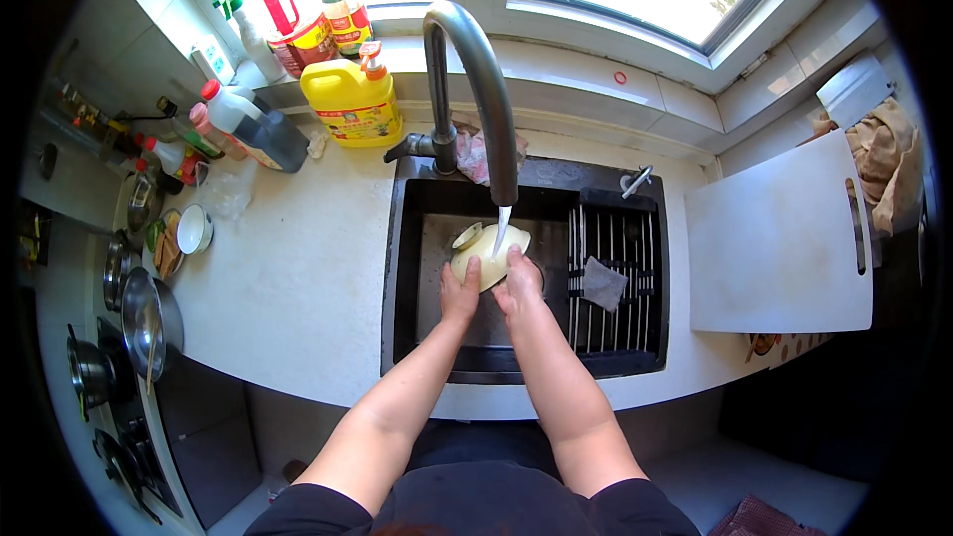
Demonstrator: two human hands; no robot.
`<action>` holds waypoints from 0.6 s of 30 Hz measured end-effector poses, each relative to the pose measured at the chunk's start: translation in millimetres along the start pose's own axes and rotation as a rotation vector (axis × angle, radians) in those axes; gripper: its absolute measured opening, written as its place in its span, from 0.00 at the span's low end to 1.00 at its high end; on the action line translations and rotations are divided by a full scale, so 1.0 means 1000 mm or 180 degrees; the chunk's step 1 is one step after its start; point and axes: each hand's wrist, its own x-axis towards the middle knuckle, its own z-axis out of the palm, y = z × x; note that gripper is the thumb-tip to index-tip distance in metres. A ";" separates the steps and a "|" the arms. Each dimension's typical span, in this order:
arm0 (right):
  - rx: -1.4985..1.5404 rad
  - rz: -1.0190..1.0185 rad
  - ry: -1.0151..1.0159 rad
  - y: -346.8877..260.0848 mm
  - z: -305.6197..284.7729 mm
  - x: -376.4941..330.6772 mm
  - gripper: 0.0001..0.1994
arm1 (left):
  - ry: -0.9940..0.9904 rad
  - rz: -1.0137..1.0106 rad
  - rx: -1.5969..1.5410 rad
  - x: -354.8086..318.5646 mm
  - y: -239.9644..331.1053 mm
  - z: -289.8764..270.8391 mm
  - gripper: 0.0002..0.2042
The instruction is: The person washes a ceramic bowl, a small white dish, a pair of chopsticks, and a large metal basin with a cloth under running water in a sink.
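Observation:
A cream-coloured bowl (pixel 489 263) is tilted in the dark sink (pixel 427 337), with what looks like its foot ring turned up and to the left. Water (pixel 501 223) runs from the grey curved faucet (pixel 476 40) onto its outer side. My left hand (pixel 460 292) grips the bowl's near left edge, thumb along the outside. On the near right edge, my right hand (pixel 522 284) holds it too, thumb on top and the other fingers partly hidden.
A black drying rack (pixel 635 238) with a grey cloth (pixel 604 284) spans the sink's right side. A white cutting board (pixel 779 238) lies right. Behind left stand a yellow jug (pixel 347 99) and several bottles. A white bowl (pixel 195 229) and a steel bowl (pixel 164 308) are far left.

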 end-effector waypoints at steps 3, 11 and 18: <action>-0.0477 0.0035 -0.0256 0.004 -0.005 -0.003 0.13 | -0.0606 -0.0217 -0.0083 0.002 0.001 -0.013 0.43; -0.0655 -0.0035 -0.0129 -0.011 -0.004 -0.008 0.11 | -0.1079 0.0803 -0.0317 0.009 -0.043 -0.018 0.43; -0.0752 -0.0005 -0.0355 -0.015 -0.007 -0.007 0.11 | -0.1232 0.0171 -0.1026 -0.015 -0.009 -0.029 0.40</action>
